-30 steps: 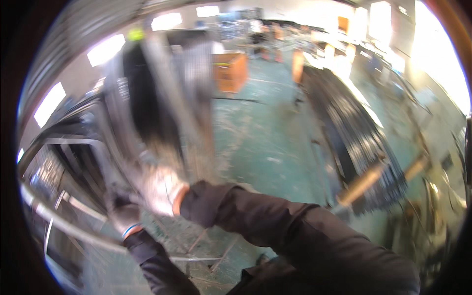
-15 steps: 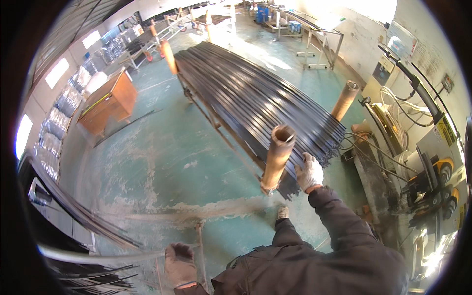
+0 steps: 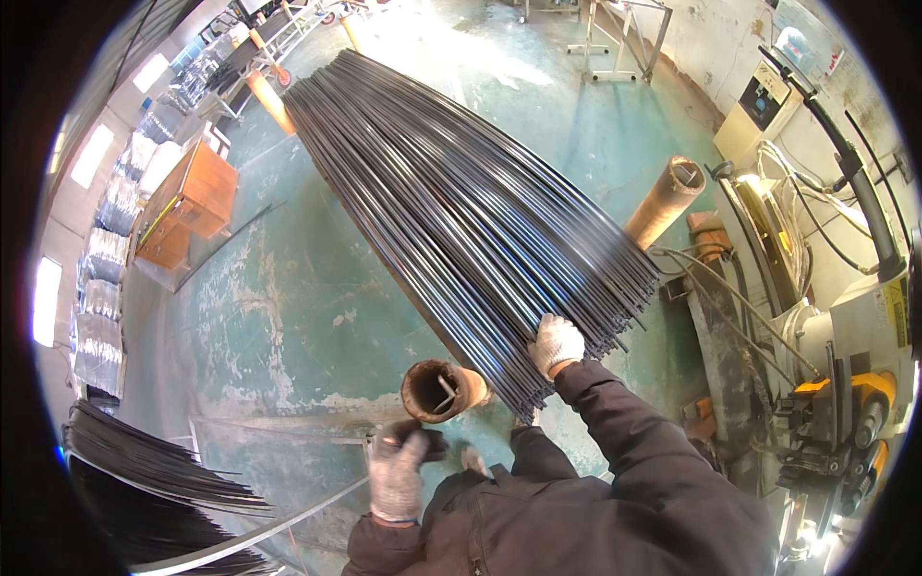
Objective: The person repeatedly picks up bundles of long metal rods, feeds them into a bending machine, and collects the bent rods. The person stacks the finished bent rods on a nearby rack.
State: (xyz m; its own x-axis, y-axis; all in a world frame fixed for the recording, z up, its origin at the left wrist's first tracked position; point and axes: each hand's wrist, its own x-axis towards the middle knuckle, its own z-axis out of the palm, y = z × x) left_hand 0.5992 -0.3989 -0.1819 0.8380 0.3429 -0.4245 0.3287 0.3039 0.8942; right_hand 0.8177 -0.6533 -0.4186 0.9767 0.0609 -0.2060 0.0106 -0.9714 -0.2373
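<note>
A wide layer of long, thin black rods (image 3: 432,202) lies on a rack, its uneven near ends toward me. My right hand (image 3: 557,344), in a pale knit glove, is closed over some rods close to those ends; its fingertips are partly hidden. My left hand (image 3: 396,485), gloved with a dark-stained palm, is raised beside a rusty brown tube post (image 3: 437,392) at the near left corner. Its thumb and fingers look apart, slightly blurred, with nothing visible in them.
Another tube post (image 3: 666,202) rises at the rack's right corner. Machinery with yellow rollers (image 3: 869,398) and hoses stands right. More black strips (image 3: 154,461) and a pale curved bar (image 3: 288,523) are at lower left. A wooden desk (image 3: 197,197) stands far left.
My view has shifted closer over the rods. My left hand has risen from low beside me to near the near tube post. My right hand has stayed on the rods' near ends.
</note>
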